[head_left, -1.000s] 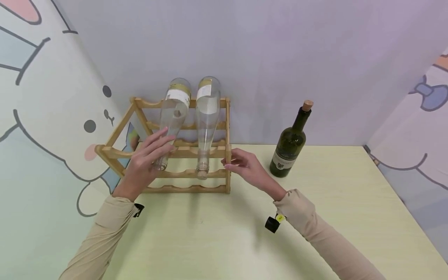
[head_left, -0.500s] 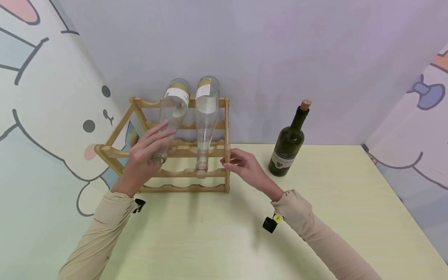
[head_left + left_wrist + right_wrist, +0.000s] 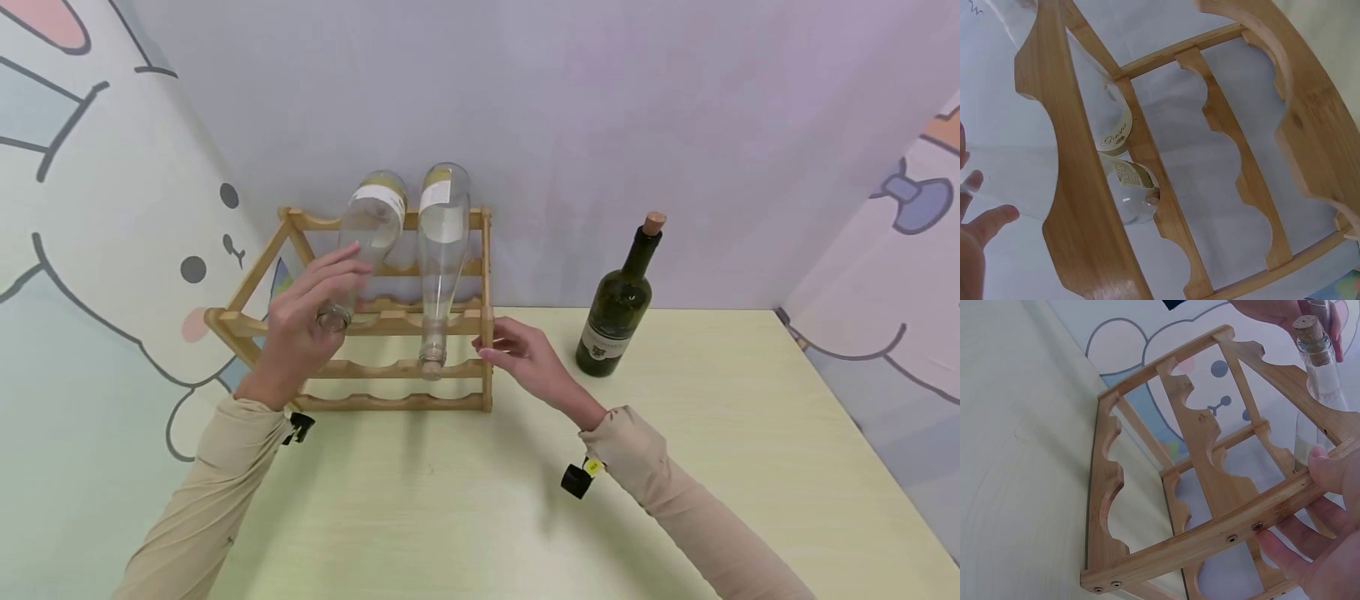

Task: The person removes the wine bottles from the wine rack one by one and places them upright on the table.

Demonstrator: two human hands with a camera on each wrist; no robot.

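Observation:
My left hand grips the neck of a clear glass bottle with a white and gold label. The bottle lies tilted over the top tier of a wooden wine rack, base toward the wall, mouth toward me. Beside it on the top tier rests another clear bottle, its neck plugged with a cork. My right hand holds the rack's right front post, thumb on one side and fingers on the other. In the left wrist view, only part of the left hand shows.
A dark green wine bottle with a cork stands upright on the pale table, right of the rack. A grey wall is close behind, and a wall with cartoon drawings stands close on the left.
My left hand has moved up and slightly left with the bottle's neck, raising its mouth away from the rack's front rails. The right hand keeps its place on the post.

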